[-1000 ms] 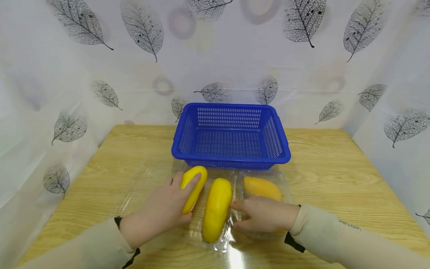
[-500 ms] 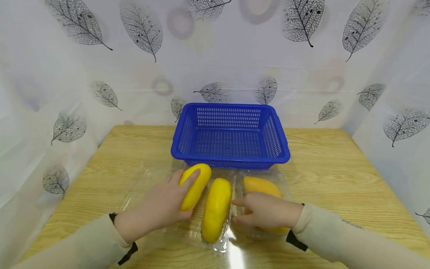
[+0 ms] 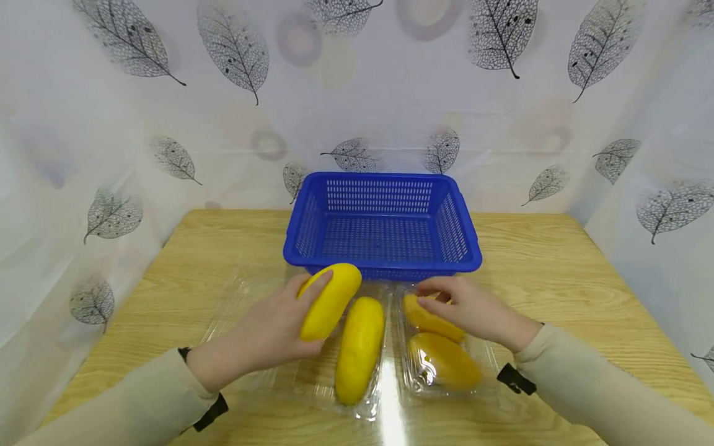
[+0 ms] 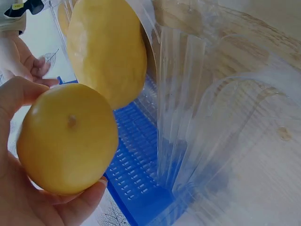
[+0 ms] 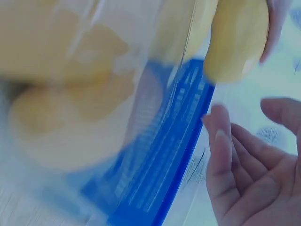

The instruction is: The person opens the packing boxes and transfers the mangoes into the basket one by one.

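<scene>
My left hand [image 3: 279, 322] grips a long, smooth yellow fruit [image 3: 333, 300], thumb on one side and fingers round the other. It is tilted over a clear plastic box, its round end with a small brown spot showing in the left wrist view. A second long yellow fruit [image 3: 359, 350] lies in that clear box [image 3: 365, 409]. Over another clear box [image 3: 415, 381] on the right, my right hand [image 3: 474, 310] has loosely bent fingers with nothing between them. Inside are two orange-yellow mangoes, one nearer [image 3: 443, 361] and one partly behind the fingers [image 3: 429, 319].
A blue plastic basket [image 3: 382, 265] with slotted walls stands behind the boxes. Clear plastic lid [image 3: 234, 310] lies spread at the left of the boxes. Everything rests on a wooden table [image 3: 546, 279], with a leaf-print curtain [image 3: 223, 155] around its back and sides.
My left hand has raised the yellow fruit and moved it slightly right, toward the basket. My right hand has moved away from between the boxes, up and right, uncovering the nearer mango.
</scene>
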### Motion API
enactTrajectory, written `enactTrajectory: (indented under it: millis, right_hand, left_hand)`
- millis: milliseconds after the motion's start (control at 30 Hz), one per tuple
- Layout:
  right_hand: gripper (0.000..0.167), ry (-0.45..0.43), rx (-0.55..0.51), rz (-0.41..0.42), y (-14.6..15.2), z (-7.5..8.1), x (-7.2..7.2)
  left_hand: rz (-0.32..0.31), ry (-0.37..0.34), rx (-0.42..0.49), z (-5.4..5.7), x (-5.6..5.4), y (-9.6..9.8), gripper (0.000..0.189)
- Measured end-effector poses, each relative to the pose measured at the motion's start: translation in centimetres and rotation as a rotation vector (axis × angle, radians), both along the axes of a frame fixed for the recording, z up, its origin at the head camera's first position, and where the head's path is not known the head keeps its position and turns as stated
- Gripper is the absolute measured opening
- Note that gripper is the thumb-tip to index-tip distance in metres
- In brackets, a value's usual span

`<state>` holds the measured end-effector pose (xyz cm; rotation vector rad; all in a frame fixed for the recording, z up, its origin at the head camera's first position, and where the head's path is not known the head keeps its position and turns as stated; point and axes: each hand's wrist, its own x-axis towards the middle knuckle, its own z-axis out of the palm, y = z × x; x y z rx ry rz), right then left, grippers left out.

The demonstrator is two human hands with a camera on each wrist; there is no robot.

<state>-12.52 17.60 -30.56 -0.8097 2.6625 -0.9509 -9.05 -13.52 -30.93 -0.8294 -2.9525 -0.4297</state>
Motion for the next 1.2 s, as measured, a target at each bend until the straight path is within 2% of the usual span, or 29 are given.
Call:
enactTrajectory:
  millis: [167,333,400,700,900,1100,1200]
  right_hand:
    - [0.037,0.059,-0.018,-0.19,2.3,0.3,-1.7]
    - [0.047,0.125,0.016,-0.278,4.0,0.0,-3.1]
    - [0.054,0.134,0.038,-0.285,4.5,-0.3,-3.6]
    - [0.094,0.048,0.122,-0.309,4.7,-1.8,-5.5]
    - [0.102,-0.005,0.148,-0.312,4.4,-2.7,-6.2]
    - [0.108,-0.025,0.211,-0.31,4.0,-3.1,-6.5]
    - [0.112,-0.037,0.218,-0.323,3.9,-3.0,-6.6]
  left_hand:
    - [-0.008,-0.001,0.031,0.1,-0.3,-0.3,0.095]
    - [0.0,0.0,0.051,0.3,-0.4,-0.4,0.096]
    - [0.006,-0.005,0.056,0.3,-0.5,-0.4,0.097]
    - [0.027,-0.004,0.113,0.3,-1.0,-0.3,0.1]
    - [0.052,-0.036,0.143,0.2,-1.4,-0.2,0.101]
    - [0.06,-0.041,0.169,0.3,-1.6,-0.2,0.101]
    - [0.07,-0.074,0.193,0.4,-1.8,-0.2,0.101]
